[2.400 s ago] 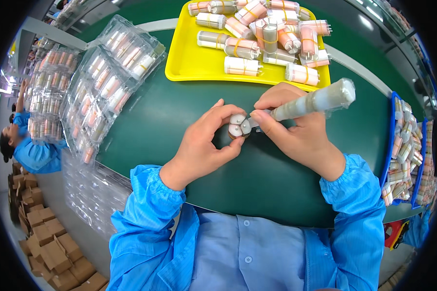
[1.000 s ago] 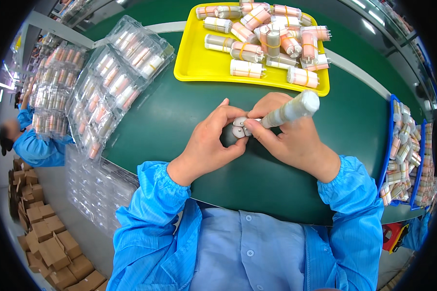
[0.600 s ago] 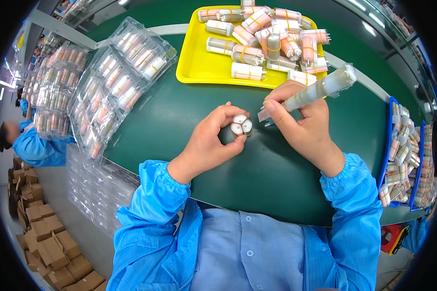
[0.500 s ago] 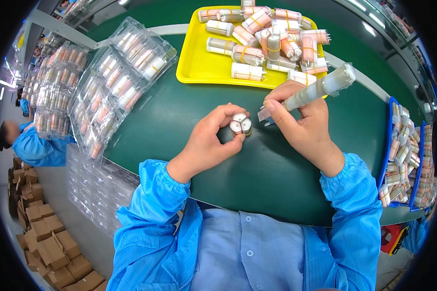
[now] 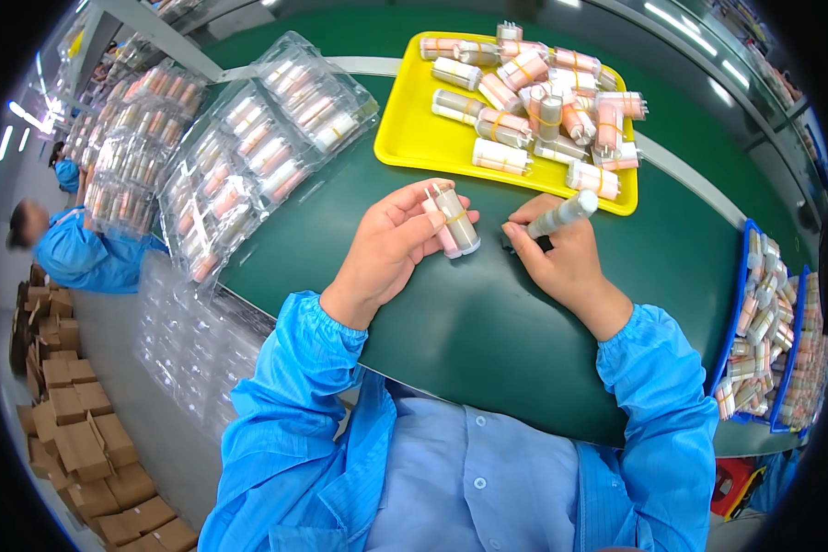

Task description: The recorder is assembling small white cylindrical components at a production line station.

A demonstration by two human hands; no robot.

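My left hand (image 5: 382,244) pinches a bundle of small capped tubes (image 5: 456,223), grey and pink, bound with a yellow rubber band. The bundle tilts, with thin prongs at its upper end and flat round ends below. To the right, my right hand (image 5: 566,271) is closed round a thick, pen-like tool (image 5: 564,213) that looks wrapped in clear film. Its rear end points up and right; its dark tip is partly hidden by the fingers and stays apart from the bundle. Beyond both hands lies a yellow tray (image 5: 409,138) with several similar banded bundles (image 5: 502,156).
Clear plastic blister trays (image 5: 267,138) filled with tubes lie on the green table (image 5: 488,350) at left. Blue baskets (image 5: 743,276) of bundles stand at right. Cardboard boxes (image 5: 83,451) are on the floor, lower left. A person in blue (image 5: 87,253) is at far left.
My left hand has turned the bundle from its round ends facing up to its side showing. The pen-like tool now stands more upright in my right hand. The view has shifted slightly.
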